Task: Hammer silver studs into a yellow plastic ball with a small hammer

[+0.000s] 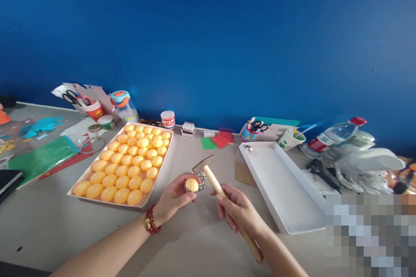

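Balls, smooth and orange (121, 182), lie in rows in a shallow white cardboard box (165, 156) on the left side of the grey table (198, 242). They look bare, with no silver on them. One more orange ball (191, 185) is up in the left hand (173, 197), pinched in the fingers, with bumpy silver stuff (202, 180) around its lower part and beside it. Its top is bare, so it looks only partly done. The right hand (238, 207) is wrapped around a hammer with a pale wooden handle (212, 178), its metal head up close to the ball. Over on the right, a long white tray (282, 181) has just one little shiny silver lump (248, 149) in its far corner. I guess only a little is done, and nearly all the balls are left.
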Demonstrator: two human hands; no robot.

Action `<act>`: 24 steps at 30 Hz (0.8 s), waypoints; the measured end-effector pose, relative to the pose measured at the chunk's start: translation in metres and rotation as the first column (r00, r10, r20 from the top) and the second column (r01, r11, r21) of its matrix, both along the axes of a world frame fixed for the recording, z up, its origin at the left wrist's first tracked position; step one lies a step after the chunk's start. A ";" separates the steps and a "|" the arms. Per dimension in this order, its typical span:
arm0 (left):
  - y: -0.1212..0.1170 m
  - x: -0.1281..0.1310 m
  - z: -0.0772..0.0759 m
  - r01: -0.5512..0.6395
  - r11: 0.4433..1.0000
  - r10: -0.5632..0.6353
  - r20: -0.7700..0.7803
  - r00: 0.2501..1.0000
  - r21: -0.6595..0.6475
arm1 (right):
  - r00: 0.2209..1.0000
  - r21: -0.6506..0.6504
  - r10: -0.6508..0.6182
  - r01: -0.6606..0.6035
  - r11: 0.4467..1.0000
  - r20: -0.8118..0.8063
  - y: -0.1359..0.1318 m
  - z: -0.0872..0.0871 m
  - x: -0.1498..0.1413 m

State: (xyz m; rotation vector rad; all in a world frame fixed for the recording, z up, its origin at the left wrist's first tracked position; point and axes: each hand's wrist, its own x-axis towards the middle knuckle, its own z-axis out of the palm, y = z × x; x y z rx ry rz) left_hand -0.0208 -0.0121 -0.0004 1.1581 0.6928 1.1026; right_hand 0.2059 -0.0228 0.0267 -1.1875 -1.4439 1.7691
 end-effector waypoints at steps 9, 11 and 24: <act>-0.001 0.000 -0.006 -0.043 0.999 0.044 -0.037 0.998 0.012 | 0.980 -0.186 -0.038 0.001 0.983 -0.196 0.001 0.002 -0.002; -0.001 -0.002 -0.008 -0.049 0.998 0.050 -0.048 0.998 0.029 | 0.969 -0.244 -0.029 -0.033 0.969 -0.247 0.001 0.000 -0.001; -0.001 0.000 -0.018 -0.011 0.999 0.014 0.058 0.998 -0.042 | 0.940 -0.433 -0.015 -0.143 0.890 -0.341 0.003 -0.010 -0.003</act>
